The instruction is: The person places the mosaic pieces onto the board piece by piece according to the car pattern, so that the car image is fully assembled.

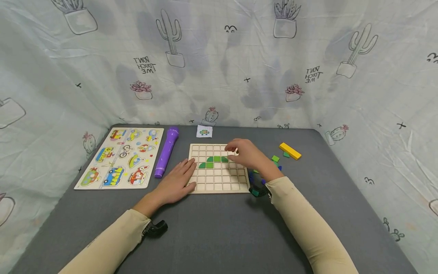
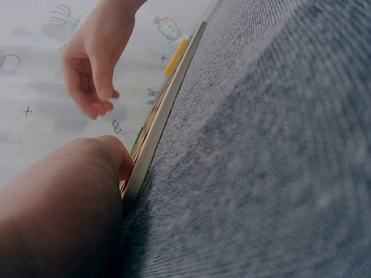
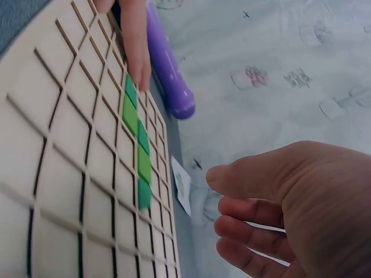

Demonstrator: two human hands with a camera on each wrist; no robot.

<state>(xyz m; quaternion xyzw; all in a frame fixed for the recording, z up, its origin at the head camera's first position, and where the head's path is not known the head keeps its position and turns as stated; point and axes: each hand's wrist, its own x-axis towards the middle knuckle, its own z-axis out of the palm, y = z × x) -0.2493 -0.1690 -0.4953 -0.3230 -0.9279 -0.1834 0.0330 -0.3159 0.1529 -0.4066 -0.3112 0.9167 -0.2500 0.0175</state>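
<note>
**Head view: right hand (image 1: 244, 153) poised over a gridded board (image 1: 219, 186)**

The right hand hung above the board's far right part, forearm angled in from the near right; its fingers were loosely curved, the thumb stood apart from them, and the right wrist view showed nothing held. The left hand (image 1: 175, 180) lay across the board's left edge, fingers extended, gripping nothing, apparently to steady it. Between the hands, five green tiles (image 1: 217, 159) occupied cells of the board: three in one row, two in the next row nearer the person. The step in hand was judged to be the setting of tiles into cells; the next move probably called for the right hand to pinch another from the loose pieces (image 1: 275, 158) beside the board, partly hidden by the right wrist. Farther out lay a yellow block (image 1: 290, 151) near those pieces, a picture card (image 1: 204, 131) beyond the board, and, leftward, a purple microphone-shaped object (image 1: 167, 152) and a picture board (image 1: 118, 165).
</note>
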